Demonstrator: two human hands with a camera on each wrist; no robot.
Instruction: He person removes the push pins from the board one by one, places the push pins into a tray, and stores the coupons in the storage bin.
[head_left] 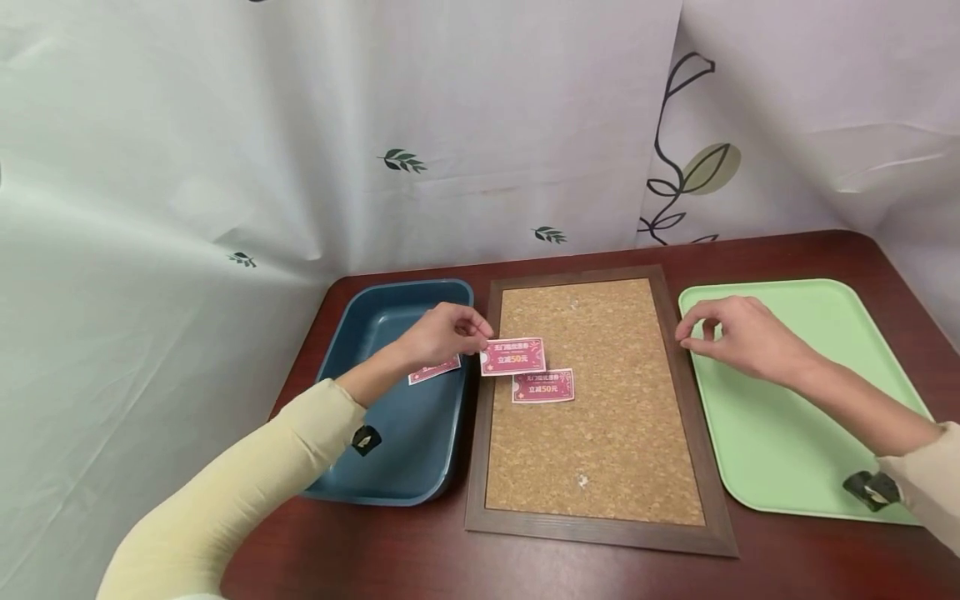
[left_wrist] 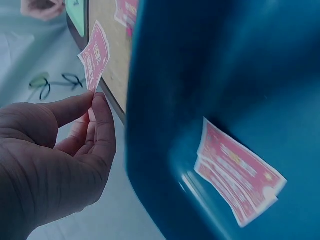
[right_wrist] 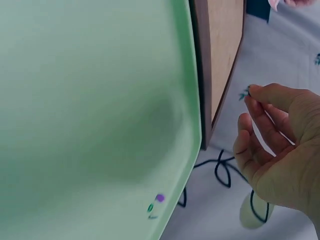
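In the head view my left hand (head_left: pixel 447 332) pinches the left end of a pink paper coupon (head_left: pixel 513 357) between thumb and index finger. This coupon hangs over the left side of the corkboard (head_left: pixel 600 442), overlapping another coupon (head_left: pixel 543 387) there. A small pink bit (left_wrist: pixel 129 31), perhaps a pushpin, shows on that one in the left wrist view. Two overlapping coupons (left_wrist: pixel 240 172) lie in the blue tub (head_left: pixel 408 467). My right hand (head_left: pixel 738 333) is above the green tray's left side, thumb and index tips brought together; whether something tiny is between them is unclear.
The green tray (head_left: pixel 772 467) stands right of the framed board. Small purple (right_wrist: pixel 160 197) and green (right_wrist: pixel 150 207) items, seemingly pushpins, lie near its rim. Hanging printed cloth (head_left: pixel 480 125) closes off the back of the dark red table (head_left: pixel 360 542).
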